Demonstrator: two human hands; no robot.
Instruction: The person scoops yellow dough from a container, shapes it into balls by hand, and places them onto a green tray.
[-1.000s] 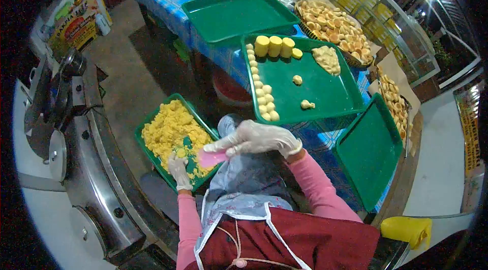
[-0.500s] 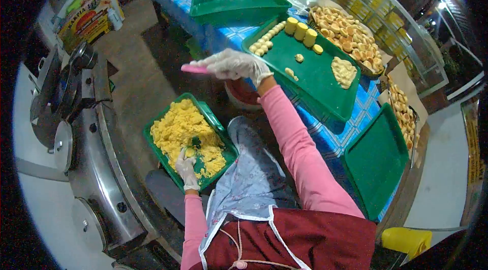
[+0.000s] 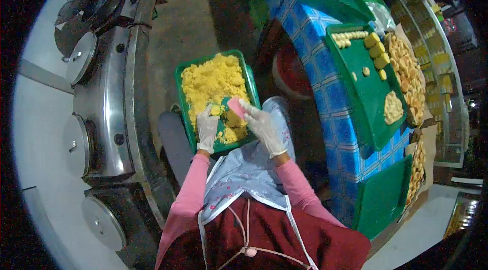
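Crumbly yellow filling [image 3: 216,78] is heaped in a green tray [image 3: 253,84] by my lap, with some of the tray's bottom showing near my hands. My gloved left hand [image 3: 207,128] is closed at the left side of that bare patch, its fingers on a small round yellow piece [image 3: 215,110]. Whether a mould surrounds the piece I cannot tell. Over the tray's right part, my gloved right hand [image 3: 263,125] grips a flat pink scraper [image 3: 236,107], its blade close to the filling and to the left fingertips.
On the blue-clothed table [image 3: 333,133] at right, a green tray [image 3: 368,112] carries dough balls [image 3: 345,38], yellow cylinders [image 3: 376,49] and a dough lump [image 3: 393,108]. Baked pastries [image 3: 405,72] lie beyond it. A steel counter with lids [image 3: 77,145] runs along the left.
My right hand has come down from beside the table to the filling tray, bringing the pink scraper. The left hand stays in the tray with the yellow piece. The view has turned.
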